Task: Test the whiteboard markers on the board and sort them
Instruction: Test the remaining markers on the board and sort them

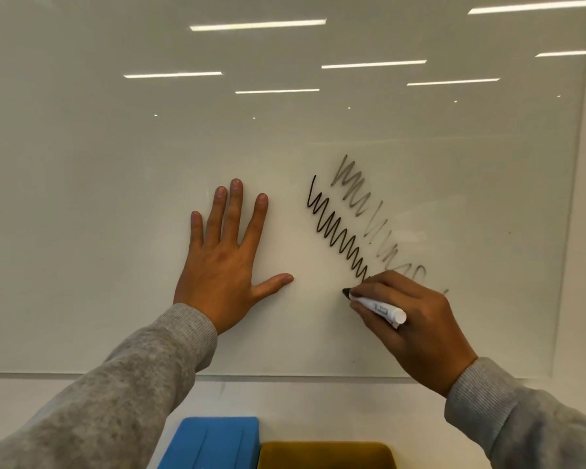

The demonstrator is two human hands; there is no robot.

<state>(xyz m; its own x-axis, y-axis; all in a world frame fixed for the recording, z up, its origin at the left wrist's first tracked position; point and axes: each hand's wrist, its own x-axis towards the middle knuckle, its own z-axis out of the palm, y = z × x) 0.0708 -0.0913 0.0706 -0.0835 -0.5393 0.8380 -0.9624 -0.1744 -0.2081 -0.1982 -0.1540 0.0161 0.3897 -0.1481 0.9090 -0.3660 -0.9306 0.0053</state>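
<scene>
I am pressing my left hand [229, 262] flat against the board [115, 198], fingers straight and spread, holding nothing, to steady myself. My right hand [410, 319] is gripping the marker [378, 307] with fingers curled round its white barrel, and its dark tip is touching the board at the lower end of the dark zigzag [339, 231] I am drawing. Just above that line is sitting a faint grey zigzag [356, 198], pale and patchy. To test this marker well, I am judging that light, even pressure and a steady pace matter, so the ink shows its true strength; this line is looking solid, which suggests a good marker. A blue bin [214, 441] and a yellow bin [325, 455] are waiting below the board, probably for sorting, though I cannot tell which takes what.
</scene>
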